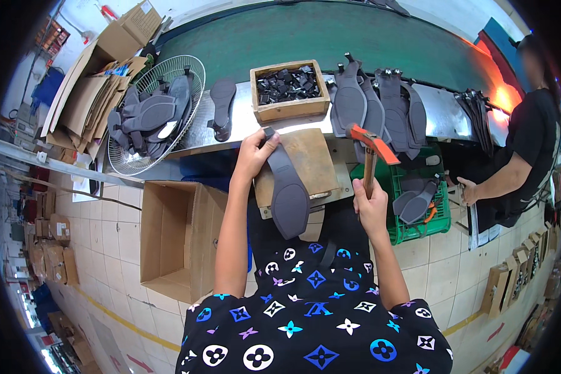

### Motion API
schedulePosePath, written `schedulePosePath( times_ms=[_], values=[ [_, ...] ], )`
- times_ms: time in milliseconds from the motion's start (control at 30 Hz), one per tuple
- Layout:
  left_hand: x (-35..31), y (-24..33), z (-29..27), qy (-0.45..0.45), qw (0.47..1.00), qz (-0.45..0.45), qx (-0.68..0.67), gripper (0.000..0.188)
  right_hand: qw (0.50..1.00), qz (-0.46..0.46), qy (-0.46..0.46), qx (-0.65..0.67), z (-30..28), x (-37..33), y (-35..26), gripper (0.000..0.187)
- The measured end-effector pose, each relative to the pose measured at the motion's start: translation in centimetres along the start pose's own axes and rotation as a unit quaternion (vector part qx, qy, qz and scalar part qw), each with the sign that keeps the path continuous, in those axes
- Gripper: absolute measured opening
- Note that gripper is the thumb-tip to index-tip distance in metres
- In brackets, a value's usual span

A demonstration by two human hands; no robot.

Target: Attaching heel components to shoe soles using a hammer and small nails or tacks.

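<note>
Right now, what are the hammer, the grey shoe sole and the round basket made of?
Hammer: the brown, dull handle looks like wood; its head is probably metal, but the orange coating hides it. Shoe sole: smooth, matte grey with a moulded-looking outline, so maybe rubber or plastic. Basket: thin, shiny, silvery crossing wires, so likely metal.

Black short-sleeved shirt (pixel 315 324) worn, covered in white, blue and purple floral motifs; dark trousers (pixel 345 232) seen past shirt's hem; both hands (pixel 252 156) (pixel 373 207) seen bare

Red arrows (pixel 495 331) mark the floor (pixel 417 274), blue letters (pixel 318 310) the shirt (pixel 268 333).
</note>
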State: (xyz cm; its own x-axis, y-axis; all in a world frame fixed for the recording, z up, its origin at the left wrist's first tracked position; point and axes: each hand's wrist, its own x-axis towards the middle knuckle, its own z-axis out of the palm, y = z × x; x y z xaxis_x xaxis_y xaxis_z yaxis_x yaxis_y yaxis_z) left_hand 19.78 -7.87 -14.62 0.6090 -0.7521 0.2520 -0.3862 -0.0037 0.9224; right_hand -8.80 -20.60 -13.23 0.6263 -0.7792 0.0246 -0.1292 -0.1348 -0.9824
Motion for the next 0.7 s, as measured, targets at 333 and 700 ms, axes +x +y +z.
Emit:
schedulePosePath(
  times_ms=[333,700],
  values=[
    [-0.8,0.5,-1.6,-0.038,0.999,-0.018,-0.029,0.037,0.994,0.055,0.042,0.080,-2.2,-2.8,1.3,0.031],
    [-0.8,0.5,-2.1,-0.045,0.998,0.007,-0.046,0.030,0.978,0.058,0.071,0.189,-1.2,-4.6,1.4,0.030]
  ],
)
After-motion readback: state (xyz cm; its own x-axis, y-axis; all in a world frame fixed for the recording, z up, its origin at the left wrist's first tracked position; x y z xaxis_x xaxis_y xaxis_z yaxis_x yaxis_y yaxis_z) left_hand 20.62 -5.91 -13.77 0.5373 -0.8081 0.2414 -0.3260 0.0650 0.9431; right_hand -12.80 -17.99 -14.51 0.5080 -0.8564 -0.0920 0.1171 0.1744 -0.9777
